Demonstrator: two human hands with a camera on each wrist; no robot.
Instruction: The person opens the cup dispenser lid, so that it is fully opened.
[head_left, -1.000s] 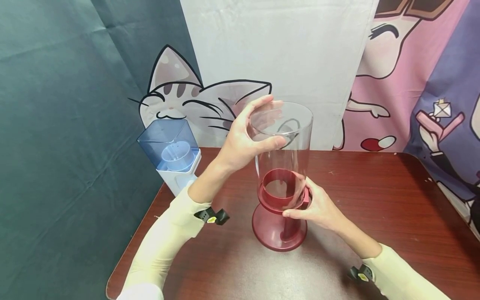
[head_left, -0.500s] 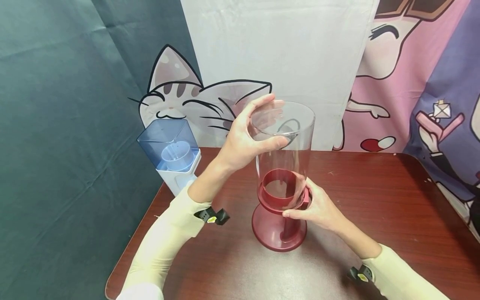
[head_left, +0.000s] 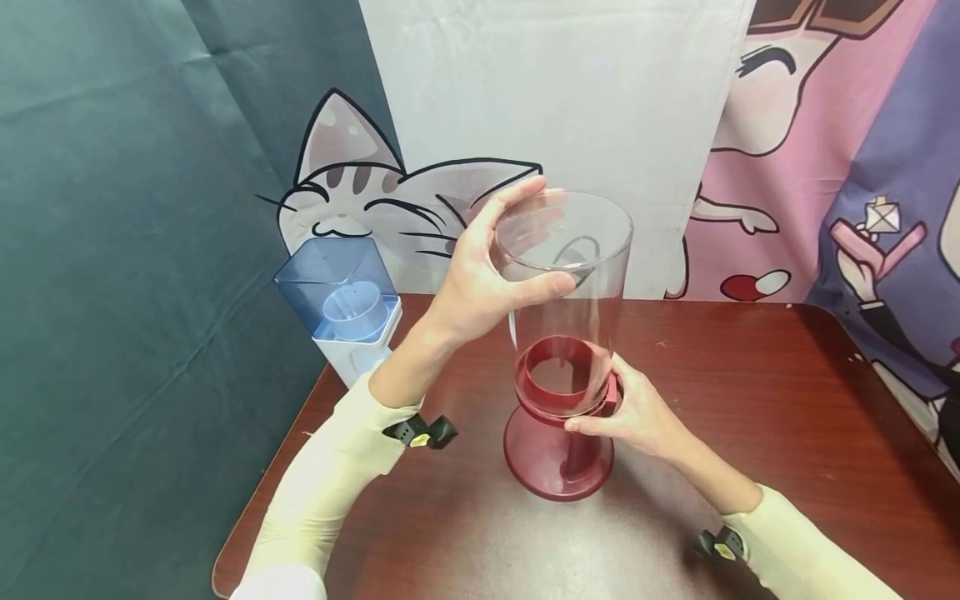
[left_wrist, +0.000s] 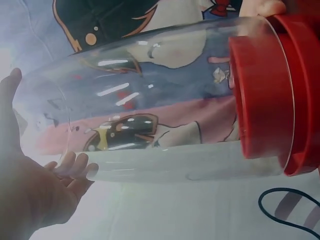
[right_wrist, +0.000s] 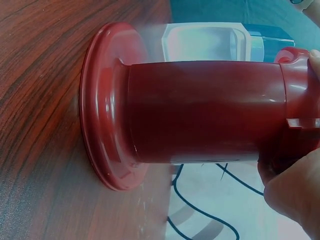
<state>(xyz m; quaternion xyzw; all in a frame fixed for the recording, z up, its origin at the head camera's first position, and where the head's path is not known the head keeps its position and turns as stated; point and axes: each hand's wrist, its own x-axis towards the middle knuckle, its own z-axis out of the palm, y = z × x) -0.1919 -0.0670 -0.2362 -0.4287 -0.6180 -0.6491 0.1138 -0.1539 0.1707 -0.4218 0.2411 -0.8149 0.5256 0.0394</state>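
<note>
My left hand (head_left: pixel 472 287) grips a clear plastic cylinder (head_left: pixel 600 308) near its top rim, thumb in front and fingers round the far side. The cylinder stands nearly upright over a red stand (head_left: pixel 551 467) on the table. In the left wrist view the cylinder's lower end surrounds the stand's raised red ring (left_wrist: pixel 262 95); whether it is fully seated I cannot tell. With its thumb in front, my right hand (head_left: pixel 637 417) holds the stand's upper collar; its other fingers are partly hidden behind. The stand's round foot (right_wrist: pixel 112 105) rests on the table in the right wrist view.
A white dispenser with a transparent blue square hopper (head_left: pixel 330 267) stands at the table's left back edge. Behind the brown table (head_left: pixel 750 400) hangs a cartoon-printed cloth (head_left: pixel 555 92), with a dark green curtain (head_left: pixel 135 292) at the left.
My left hand and the cylinder's top have shifted slightly up and left, after the rim moved a little right. My right hand and the red stand stay almost in place.
</note>
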